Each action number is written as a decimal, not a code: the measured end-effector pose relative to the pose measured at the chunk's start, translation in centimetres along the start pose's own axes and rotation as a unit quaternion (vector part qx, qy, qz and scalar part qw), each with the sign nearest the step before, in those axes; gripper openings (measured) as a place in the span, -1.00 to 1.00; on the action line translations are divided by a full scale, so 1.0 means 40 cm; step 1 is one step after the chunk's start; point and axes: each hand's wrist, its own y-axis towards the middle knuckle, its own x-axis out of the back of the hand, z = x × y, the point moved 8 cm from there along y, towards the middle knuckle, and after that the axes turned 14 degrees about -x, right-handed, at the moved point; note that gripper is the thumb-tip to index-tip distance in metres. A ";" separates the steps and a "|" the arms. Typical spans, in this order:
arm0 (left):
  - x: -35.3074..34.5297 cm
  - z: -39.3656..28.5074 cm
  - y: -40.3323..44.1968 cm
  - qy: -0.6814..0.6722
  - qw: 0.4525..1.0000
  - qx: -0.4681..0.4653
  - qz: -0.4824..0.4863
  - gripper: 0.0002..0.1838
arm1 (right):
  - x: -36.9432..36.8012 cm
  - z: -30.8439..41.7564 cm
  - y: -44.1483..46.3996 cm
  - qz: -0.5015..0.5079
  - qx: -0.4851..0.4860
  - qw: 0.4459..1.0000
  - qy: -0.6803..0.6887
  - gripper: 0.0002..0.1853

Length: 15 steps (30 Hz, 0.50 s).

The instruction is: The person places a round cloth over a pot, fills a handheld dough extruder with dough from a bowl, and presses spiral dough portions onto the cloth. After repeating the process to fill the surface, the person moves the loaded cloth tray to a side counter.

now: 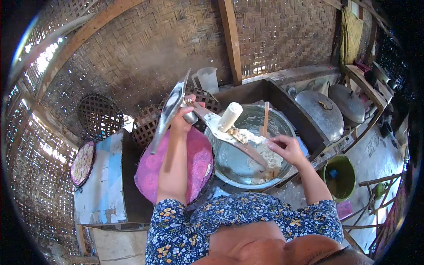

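Note:
Above the pink cloth my left hand (pixel 187 115) is closed around a metal tool (pixel 171 106) with a wide shiny plate and a short cylinder. A wooden board (pixel 216 128) slants from beside that hand across a large metal basin (pixel 225 163). On the board stands a pale cylinder (pixel 230 115), with lumpy dough (pixel 243 135) at its foot. My right hand (pixel 288 150) is over the basin's right side, its fingers pinched on the end of the dough. More dough (pixel 269 163) lies in the basin, and a wooden stick (pixel 266 118) stands at its far side.
A round tray with pink cloth (pixel 154 163) sits left of the basin. Behind are a clear jug (pixel 206 79) and woven baskets (pixel 99 115). Lidded pots (pixel 320 112) stand at the right, above a green bucket (pixel 340 179). A small tray of pale pieces (pixel 83 163) is far left.

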 end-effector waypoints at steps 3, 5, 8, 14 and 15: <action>-0.013 -0.002 0.017 0.043 0.997 -0.068 0.003 -0.58 | 0.009 -0.050 0.001 -0.015 -0.047 0.998 0.027 -0.69; -0.076 -0.046 0.015 0.053 0.990 -0.133 -0.013 -0.55 | -0.003 -0.099 0.012 -0.057 -0.053 0.995 0.066 -0.69; -0.119 -0.030 0.004 0.104 0.976 -0.190 0.033 -0.63 | -0.050 -0.140 0.008 -0.101 -0.063 0.984 0.130 -0.69; -0.152 0.142 -0.037 -0.372 0.924 0.086 0.031 -0.39 | -0.116 -0.137 -0.017 -0.099 -0.108 0.971 0.188 -0.68; -0.158 0.145 -0.042 -0.380 0.920 0.084 0.033 -0.39 | -0.122 -0.128 -0.015 -0.098 -0.106 0.970 0.195 -0.68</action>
